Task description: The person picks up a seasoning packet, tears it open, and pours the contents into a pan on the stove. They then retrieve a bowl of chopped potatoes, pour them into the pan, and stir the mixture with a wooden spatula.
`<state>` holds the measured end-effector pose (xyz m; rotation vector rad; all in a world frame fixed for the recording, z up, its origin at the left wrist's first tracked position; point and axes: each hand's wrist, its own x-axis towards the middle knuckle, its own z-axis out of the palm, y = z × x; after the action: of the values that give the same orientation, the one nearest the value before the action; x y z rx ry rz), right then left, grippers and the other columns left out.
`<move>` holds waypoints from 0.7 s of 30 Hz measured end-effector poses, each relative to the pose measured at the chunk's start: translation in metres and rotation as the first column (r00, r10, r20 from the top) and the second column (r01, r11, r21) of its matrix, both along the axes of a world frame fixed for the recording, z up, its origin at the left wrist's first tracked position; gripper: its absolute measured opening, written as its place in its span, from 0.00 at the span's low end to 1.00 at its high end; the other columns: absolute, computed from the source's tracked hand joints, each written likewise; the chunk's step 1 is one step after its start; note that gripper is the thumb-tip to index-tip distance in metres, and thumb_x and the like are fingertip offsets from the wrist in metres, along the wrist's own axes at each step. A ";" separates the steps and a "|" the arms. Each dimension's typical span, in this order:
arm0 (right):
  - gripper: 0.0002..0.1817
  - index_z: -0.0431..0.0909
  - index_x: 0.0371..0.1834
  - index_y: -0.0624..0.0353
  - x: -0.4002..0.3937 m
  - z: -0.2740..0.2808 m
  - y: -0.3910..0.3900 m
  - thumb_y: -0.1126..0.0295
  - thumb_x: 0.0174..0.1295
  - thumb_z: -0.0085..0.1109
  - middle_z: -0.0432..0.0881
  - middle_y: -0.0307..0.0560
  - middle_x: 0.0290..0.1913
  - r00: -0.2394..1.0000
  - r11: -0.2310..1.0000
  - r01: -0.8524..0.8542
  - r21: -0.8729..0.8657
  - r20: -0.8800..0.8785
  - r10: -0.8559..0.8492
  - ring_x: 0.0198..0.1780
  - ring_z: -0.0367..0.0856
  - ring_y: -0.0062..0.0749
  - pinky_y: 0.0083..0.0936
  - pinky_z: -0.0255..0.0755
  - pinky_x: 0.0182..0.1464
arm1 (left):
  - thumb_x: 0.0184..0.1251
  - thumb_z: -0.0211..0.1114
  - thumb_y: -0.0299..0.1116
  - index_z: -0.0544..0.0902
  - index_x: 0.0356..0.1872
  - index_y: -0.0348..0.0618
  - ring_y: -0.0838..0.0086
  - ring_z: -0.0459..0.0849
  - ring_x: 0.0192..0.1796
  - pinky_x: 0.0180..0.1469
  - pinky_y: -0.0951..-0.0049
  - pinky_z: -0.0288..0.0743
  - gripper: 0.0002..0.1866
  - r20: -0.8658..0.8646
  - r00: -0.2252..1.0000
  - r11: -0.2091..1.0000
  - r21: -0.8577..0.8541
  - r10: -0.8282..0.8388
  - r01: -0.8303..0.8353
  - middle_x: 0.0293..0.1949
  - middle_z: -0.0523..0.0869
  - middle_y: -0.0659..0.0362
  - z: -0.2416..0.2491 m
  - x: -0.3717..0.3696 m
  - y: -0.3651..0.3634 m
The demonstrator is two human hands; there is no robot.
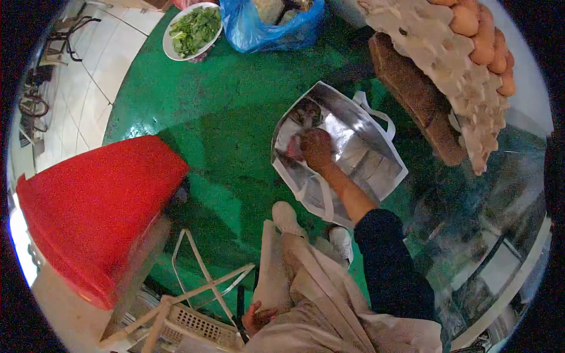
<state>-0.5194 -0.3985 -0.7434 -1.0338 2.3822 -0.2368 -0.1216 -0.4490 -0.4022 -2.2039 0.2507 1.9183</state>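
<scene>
A white carrier bag [367, 112] with a shiny silver lining stands open-mouthed on the green floor, its two white handles spread to the sides. My right hand [316, 148] reaches down into it, fingers closed and slightly blurred. Against the fingers is a small pinkish thing [293, 147]; its kind I cannot tell. Deeper in the bag's far corner lies a dark, crumpled item [306, 113]. My left hand [257, 318] rests low beside my thigh, near a beige chair frame, with loosely parted fingers and nothing in them.
A large red tub [106, 203] is at the left, above a folding stand [206, 282]. Toward the back are a bowl of leafy greens [195, 34] and a blue plastic bag [253, 35]. Egg trays [444, 70] with brown eggs [484, 47] stand right, beside a glass surface [465, 200].
</scene>
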 end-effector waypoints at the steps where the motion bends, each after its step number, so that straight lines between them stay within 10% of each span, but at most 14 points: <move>1: 0.20 0.75 0.47 0.61 0.007 -0.030 0.014 0.65 0.51 0.54 0.75 0.59 0.49 0.990 0.998 -0.062 -0.014 -0.126 0.060 0.53 0.71 0.54 0.48 0.60 0.58 | 0.68 0.55 0.41 0.70 0.54 0.37 0.56 0.85 0.37 0.37 0.62 0.81 0.20 0.093 0.994 0.995 0.068 0.063 -0.070 0.45 0.79 0.42 0.004 -0.020 -0.008; 5: 0.18 0.81 0.38 0.61 0.005 -0.079 0.013 0.59 0.51 0.55 0.81 0.57 0.38 0.983 0.988 -0.156 -0.002 -0.096 0.155 0.43 0.79 0.51 0.47 0.69 0.49 | 0.68 0.56 0.40 0.71 0.53 0.37 0.57 0.84 0.38 0.38 0.62 0.81 0.20 0.189 0.970 0.970 0.159 0.155 -0.186 0.43 0.80 0.42 0.005 -0.046 -0.015; 13: 0.14 0.79 0.38 0.60 0.061 -0.161 0.034 0.64 0.52 0.54 0.80 0.55 0.36 0.971 0.984 -0.123 -0.132 -0.221 0.092 0.42 0.77 0.51 0.48 0.65 0.50 | 0.65 0.60 0.39 0.73 0.52 0.36 0.61 0.83 0.39 0.41 0.66 0.78 0.20 -0.122 0.972 0.976 -0.112 -0.201 0.188 0.43 0.81 0.46 0.004 -0.009 0.007; 17: 0.15 0.77 0.42 0.59 0.042 -0.075 0.040 0.63 0.57 0.47 0.79 0.55 0.42 0.950 0.958 -0.196 -0.209 -0.281 0.133 0.48 0.75 0.50 0.52 0.59 0.58 | 0.64 0.62 0.38 0.74 0.51 0.35 0.63 0.83 0.39 0.42 0.68 0.77 0.20 -0.177 0.811 0.751 -0.524 -0.557 0.402 0.43 0.82 0.48 0.011 -0.022 0.039; 20: 0.12 0.76 0.42 0.58 0.014 0.074 0.002 0.67 0.57 0.50 0.80 0.52 0.38 0.998 0.985 0.037 -0.169 0.050 -0.029 0.43 0.76 0.52 0.46 0.62 0.52 | 0.63 0.63 0.37 0.74 0.51 0.35 0.65 0.83 0.40 0.42 0.69 0.76 0.20 -0.038 0.754 0.484 -0.789 -0.655 0.380 0.42 0.82 0.49 0.026 -0.051 0.062; 21: 0.10 0.77 0.39 0.58 0.025 0.044 0.010 0.68 0.55 0.57 0.80 0.51 0.34 0.917 0.863 0.393 -0.319 0.068 -0.392 0.40 0.77 0.47 0.38 0.66 0.45 | 0.62 0.64 0.37 0.74 0.51 0.35 0.65 0.82 0.40 0.43 0.70 0.76 0.20 0.018 0.776 0.417 -0.836 -0.631 0.358 0.42 0.82 0.50 0.033 -0.058 0.069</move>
<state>-0.4944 -0.3882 -0.6996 -0.6617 2.5898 -0.8052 -0.1796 -0.3799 -0.3688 -1.7808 1.9790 1.9137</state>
